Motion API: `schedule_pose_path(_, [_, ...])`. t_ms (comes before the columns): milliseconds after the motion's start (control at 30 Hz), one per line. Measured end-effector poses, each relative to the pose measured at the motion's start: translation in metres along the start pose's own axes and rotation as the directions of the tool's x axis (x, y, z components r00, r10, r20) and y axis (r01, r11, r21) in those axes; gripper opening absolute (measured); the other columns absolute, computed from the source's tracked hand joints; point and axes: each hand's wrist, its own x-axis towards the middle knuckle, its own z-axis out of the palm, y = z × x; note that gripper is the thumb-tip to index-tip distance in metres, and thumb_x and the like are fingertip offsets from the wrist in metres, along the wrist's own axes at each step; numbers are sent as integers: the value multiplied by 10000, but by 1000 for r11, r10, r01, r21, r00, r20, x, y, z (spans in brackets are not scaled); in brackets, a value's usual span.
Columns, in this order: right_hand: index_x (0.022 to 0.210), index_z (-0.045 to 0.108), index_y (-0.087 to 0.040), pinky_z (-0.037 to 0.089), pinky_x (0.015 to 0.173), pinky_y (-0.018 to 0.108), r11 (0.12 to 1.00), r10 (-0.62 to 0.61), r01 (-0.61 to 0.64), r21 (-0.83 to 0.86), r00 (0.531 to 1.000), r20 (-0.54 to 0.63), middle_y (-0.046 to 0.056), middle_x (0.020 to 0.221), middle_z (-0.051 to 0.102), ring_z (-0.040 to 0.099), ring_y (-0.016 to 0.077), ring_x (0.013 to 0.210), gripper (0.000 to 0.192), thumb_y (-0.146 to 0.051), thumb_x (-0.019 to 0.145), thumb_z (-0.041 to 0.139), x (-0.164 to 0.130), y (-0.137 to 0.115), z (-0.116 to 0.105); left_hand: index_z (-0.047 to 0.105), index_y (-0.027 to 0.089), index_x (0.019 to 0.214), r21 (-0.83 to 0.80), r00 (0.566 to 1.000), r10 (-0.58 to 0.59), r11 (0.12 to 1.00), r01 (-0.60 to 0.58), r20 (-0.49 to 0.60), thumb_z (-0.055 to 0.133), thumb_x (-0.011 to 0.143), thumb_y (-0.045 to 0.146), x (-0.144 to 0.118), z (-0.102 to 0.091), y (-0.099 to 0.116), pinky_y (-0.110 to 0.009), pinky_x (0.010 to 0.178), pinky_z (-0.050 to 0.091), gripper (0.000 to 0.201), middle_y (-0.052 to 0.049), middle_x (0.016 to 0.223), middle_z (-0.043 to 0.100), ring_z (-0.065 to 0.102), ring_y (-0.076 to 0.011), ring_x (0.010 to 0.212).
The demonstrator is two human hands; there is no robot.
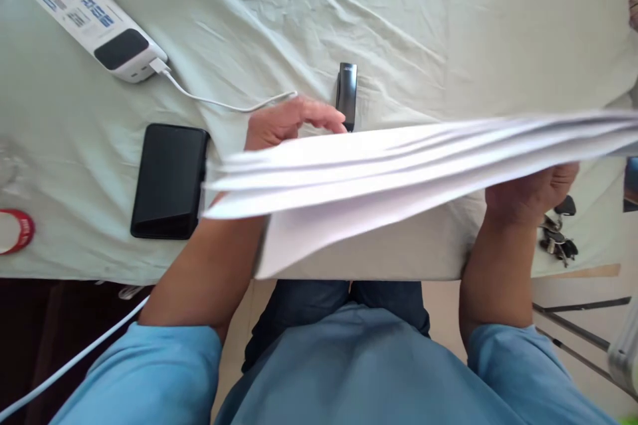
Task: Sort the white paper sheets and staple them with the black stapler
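A sheaf of white paper sheets [379, 172] spreads across the middle, tilted almost edge-on, its leaves fanned apart at the left end. Below its right part, my right hand [533, 192] is closed on the sheets, its fingers partly hidden behind them. My left hand [294, 119] lies just beyond the upper edge of the paper, fingers stretched to the right and slightly bent; the paper covers its lower side. Its fingertips are right at the near end of a black stapler [347, 96], though I cannot tell whether they touch it.
On the pale green tablecloth [399, 33] lie a white power bank [94, 20] with a white cable [214, 103], a black phone [169, 179] and a red-rimmed roll [17, 231]. Keys [558, 236] rest by my right forearm. The table's front edge runs before my lap.
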Motion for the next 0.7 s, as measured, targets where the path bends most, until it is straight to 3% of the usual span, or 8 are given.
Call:
schedule_pose_path(67, [872,838,-301,721,969,482,996,78,-72,-51,991,106,-2,873,795,787,235,886,484,-746,769,999,-4,-4,-4,956,297,1172,35,989,-94,995,91,117,1026,937,643,-2,-2,4,-414,904,663,424,-42,1048,902,820,-240,976])
schedule_pose_path(167, [904,844,-265,703,903,470,966,232,-200,-162,949,213,42,941,832,783,251,891,536,-683,650,1064,-10,-6,-8,952,292,1007,28,974,-151,989,148,171,1037,902,659,-3,-3,0,-397,787,617,391,-38,977,878,762,-223,882])
schedule_pose_path(233, [844,804,-260,696,949,498,951,283,-256,-172,946,157,29,923,824,774,258,913,519,-513,531,1131,-13,-4,-7,941,299,925,-11,987,-80,997,82,138,1027,913,677,-4,-3,-5,-391,721,551,387,-22,891,837,700,-194,797])
schedule_pose_path(300, [791,776,-269,695,969,525,961,258,-247,-126,963,83,9,882,814,766,262,919,488,-396,482,1132,-13,-3,-6,954,301,932,-69,987,-22,997,33,156,1008,955,661,-5,-4,-7,-384,660,474,364,-16,847,806,659,-169,738])
schedule_pose_path(400, [772,811,-296,705,849,492,977,199,-191,-94,977,72,7,861,833,775,266,865,436,-480,511,1108,-10,-4,-7,985,317,1059,-124,978,-4,992,31,209,1015,973,593,-5,-6,-6,-379,687,500,290,-21,957,839,703,-178,808])
schedule_pose_path(500, [771,847,-302,673,699,442,953,290,-261,-154,932,215,19,831,839,758,260,769,494,-579,468,1122,-9,-4,-14,969,325,1167,-94,978,-107,988,125,176,1053,933,542,-3,-5,-9,-346,752,573,330,-11,1118,871,737,-181,907])
schedule_pose_path(600, [853,843,-287,702,805,421,930,352,-315,-189,910,217,-2,871,839,778,239,856,601,-472,390,1178,-13,0,-18,937,266,1036,-32,977,-158,986,164,140,1009,943,648,-3,-4,-19,-346,702,571,399,-25,1009,864,729,-191,865])
schedule_pose_path(700, [942,840,-298,732,976,513,940,309,-263,-217,926,216,-7,961,858,825,271,994,580,-521,511,1157,-14,1,-16,882,270,886,30,1000,-12,999,11,16,966,942,768,-5,-5,-23,-392,725,563,509,-18,842,781,686,-196,789])
